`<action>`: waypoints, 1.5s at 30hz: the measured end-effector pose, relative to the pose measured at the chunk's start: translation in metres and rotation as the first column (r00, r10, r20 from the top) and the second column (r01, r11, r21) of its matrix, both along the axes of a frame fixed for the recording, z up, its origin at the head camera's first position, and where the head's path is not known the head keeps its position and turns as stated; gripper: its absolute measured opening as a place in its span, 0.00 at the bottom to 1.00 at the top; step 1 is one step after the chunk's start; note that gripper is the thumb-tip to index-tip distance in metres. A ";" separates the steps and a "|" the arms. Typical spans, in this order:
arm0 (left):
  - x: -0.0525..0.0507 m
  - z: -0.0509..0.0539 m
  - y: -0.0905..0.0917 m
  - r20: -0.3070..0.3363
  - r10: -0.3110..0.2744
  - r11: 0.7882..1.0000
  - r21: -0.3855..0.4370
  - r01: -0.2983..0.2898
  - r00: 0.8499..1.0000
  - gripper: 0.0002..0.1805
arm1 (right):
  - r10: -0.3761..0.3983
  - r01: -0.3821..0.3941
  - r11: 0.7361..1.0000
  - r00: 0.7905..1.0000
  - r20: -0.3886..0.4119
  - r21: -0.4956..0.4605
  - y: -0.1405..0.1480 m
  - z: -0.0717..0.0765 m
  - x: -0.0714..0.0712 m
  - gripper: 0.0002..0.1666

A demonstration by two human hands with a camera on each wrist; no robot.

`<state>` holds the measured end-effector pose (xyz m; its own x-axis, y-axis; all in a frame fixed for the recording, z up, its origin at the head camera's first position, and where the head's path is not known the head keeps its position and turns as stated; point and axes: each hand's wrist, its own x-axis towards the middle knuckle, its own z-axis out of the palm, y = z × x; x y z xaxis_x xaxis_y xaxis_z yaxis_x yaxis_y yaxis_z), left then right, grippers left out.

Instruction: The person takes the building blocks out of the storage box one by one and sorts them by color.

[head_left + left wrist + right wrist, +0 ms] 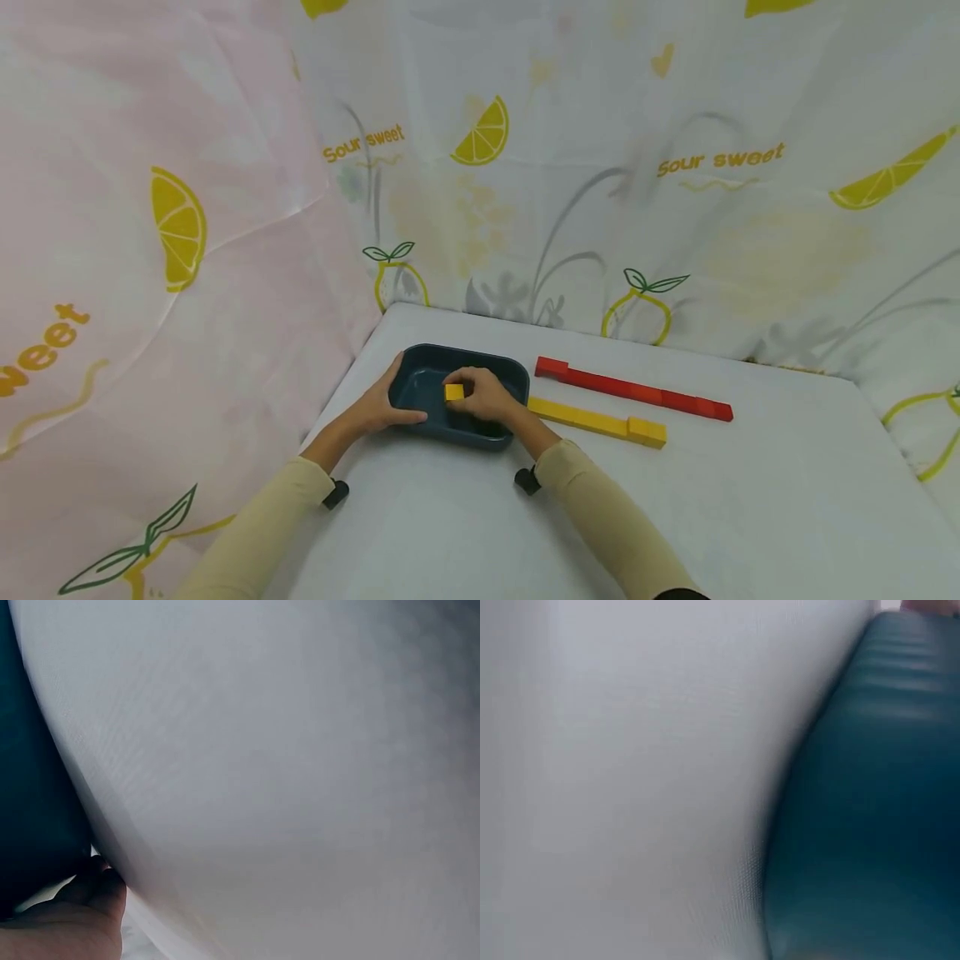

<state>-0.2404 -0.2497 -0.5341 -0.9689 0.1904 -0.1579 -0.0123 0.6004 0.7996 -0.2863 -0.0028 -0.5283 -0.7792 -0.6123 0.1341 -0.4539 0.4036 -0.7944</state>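
A dark blue rectangular tray stands on the white table, its left end held by my left hand. The left thumb lies by the near rim and the fingers reach along the left end. In the left wrist view, part of the hand shows beside the tray's wall. Over the tray, my right hand pinches a yellow cube between thumb and fingers. The right wrist view shows the tray's outer wall, but not the cube. My right hand hides part of the tray's inside.
To the right of the tray runs a row of yellow cubes, with a raised part near its right end. Behind it lies a row of red cubes, raised at its left end. A lemon-printed cloth hangs behind the white table.
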 end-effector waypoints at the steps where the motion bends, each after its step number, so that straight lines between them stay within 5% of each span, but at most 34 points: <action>1: 0.001 -0.001 0.001 0.004 -0.009 1.000 -0.003 0.009 1.000 0.73 | -0.024 0.024 1.000 1.000 -0.016 -0.017 0.003 0.001 0.003 0.20; 6: 0.007 -0.006 0.003 0.038 -0.018 1.000 -0.020 0.018 0.999 0.73 | -0.080 0.073 0.994 0.993 -0.085 -0.086 0.025 0.021 0.017 0.21; 12: 0.002 -0.003 -0.004 -0.016 -0.010 1.000 -0.010 0.010 1.000 0.72 | -0.085 0.078 0.991 0.995 -0.059 -0.107 0.058 0.059 0.017 0.23; 18: -0.002 0.001 -0.003 -0.016 -0.020 1.000 -0.001 0.020 1.000 0.73 | -0.110 0.104 0.992 0.990 -0.088 -0.075 0.100 0.070 0.016 0.22; 28: -0.002 0.001 -0.005 -0.011 -0.027 0.999 -0.042 0.026 1.000 0.74 | -0.282 0.285 0.958 0.956 -0.082 0.034 0.191 0.060 0.031 0.23; 39: -0.007 0.002 -0.006 -0.018 -0.045 0.996 -0.083 0.043 0.999 0.73 | -0.494 0.502 0.842 0.865 -0.091 0.196 0.306 0.029 0.054 0.24; 45: -0.007 0.000 -0.009 -0.055 -0.071 0.984 -0.168 0.061 0.996 0.73 | -0.504 0.459 0.833 0.860 0.081 0.308 0.331 0.000 0.065 0.25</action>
